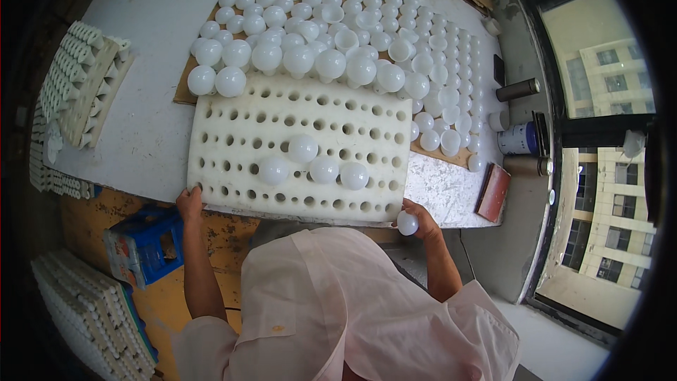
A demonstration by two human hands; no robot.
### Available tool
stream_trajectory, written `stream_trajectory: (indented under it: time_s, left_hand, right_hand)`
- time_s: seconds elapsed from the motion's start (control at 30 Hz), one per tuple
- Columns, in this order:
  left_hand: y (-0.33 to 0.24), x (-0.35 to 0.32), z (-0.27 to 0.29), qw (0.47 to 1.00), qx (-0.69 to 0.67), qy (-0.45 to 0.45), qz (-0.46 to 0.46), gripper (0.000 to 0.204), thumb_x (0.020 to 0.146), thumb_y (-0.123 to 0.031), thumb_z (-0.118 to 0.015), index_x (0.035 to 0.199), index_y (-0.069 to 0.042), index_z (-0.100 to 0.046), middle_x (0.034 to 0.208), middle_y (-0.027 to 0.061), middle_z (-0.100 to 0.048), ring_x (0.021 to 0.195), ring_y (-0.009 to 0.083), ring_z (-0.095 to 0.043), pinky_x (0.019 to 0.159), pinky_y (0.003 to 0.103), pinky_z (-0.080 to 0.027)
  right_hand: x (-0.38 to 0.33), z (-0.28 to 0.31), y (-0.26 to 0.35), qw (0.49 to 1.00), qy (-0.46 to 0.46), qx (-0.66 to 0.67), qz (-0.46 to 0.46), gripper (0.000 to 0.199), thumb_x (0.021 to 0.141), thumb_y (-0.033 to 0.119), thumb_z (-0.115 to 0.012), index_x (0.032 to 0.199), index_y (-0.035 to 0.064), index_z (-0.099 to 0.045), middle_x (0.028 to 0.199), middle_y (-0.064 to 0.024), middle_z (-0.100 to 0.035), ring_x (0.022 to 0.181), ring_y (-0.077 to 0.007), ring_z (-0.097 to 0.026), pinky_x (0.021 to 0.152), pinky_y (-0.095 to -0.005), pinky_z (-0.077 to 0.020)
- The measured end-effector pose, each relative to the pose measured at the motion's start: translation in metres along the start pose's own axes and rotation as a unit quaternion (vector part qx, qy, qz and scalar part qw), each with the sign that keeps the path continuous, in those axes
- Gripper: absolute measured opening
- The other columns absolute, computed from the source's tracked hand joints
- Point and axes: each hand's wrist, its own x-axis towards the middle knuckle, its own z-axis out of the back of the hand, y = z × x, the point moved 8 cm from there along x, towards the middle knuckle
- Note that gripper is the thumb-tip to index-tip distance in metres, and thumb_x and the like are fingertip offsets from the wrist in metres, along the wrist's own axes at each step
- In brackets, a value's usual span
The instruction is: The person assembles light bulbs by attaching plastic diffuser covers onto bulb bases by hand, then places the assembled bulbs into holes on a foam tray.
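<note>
A white foam board (310, 125) with rows of large and small round holes lies at the table's near edge. My left hand (189, 204) is closed on its near left corner. At the near right corner, my right hand (422, 220) has its fingers closed around a frosted white bulb cover (407, 223) and is against the board's edge. A few more bulb covers (302, 148) sit on the board near its middle. Beyond the board, a dense field of bulb covers (330, 64) stands in rows, some tipped with their open ends showing.
Brown sheets (185, 87) lie under the rows on the pale table (141, 123). Stacked white trays (84, 85) stand at the left, with more (92, 317) below. A blue plastic stool (151, 243) is under the table edge. A dark red box (493, 192) and cylinders (517, 90) sit at the right.
</note>
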Motion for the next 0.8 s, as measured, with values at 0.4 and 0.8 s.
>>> stream_trajectory:
  time_s: [0.4, 0.8]
  left_hand:
    - [-0.007, 0.013, -0.008, 0.999, -0.020, 0.009, -0.028, 0.035, 0.082, -0.011, -0.052, 0.109, 0.010, -0.057, 0.099, 0.0168, -0.063, 0.082, 0.0228, -0.065, 0.068, 0.033, -0.054]
    - [-0.029, 0.008, 0.006, 0.996, -0.065, 0.037, 0.042, 0.046, 0.082, -0.021, -0.058, 0.121, 0.003, -0.056, 0.111, 0.0159, -0.061, 0.094, 0.0281, -0.062, 0.081, 0.037, -0.051]
  right_hand:
    - [0.012, 0.004, -0.007, 1.000, 0.000, 0.023, -0.011, 0.067, 0.076, 0.022, -0.051, 0.137, -0.0020, -0.040, 0.121, -0.0139, -0.058, 0.094, -0.0208, -0.063, 0.079, -0.0334, -0.0530]
    - [-0.004, 0.025, 0.008, 0.994, -0.022, 0.074, 0.078, 0.065, 0.079, 0.026, -0.048, 0.138, 0.0008, -0.039, 0.120, -0.0191, -0.059, 0.084, -0.0218, -0.065, 0.064, -0.0298, -0.0552]
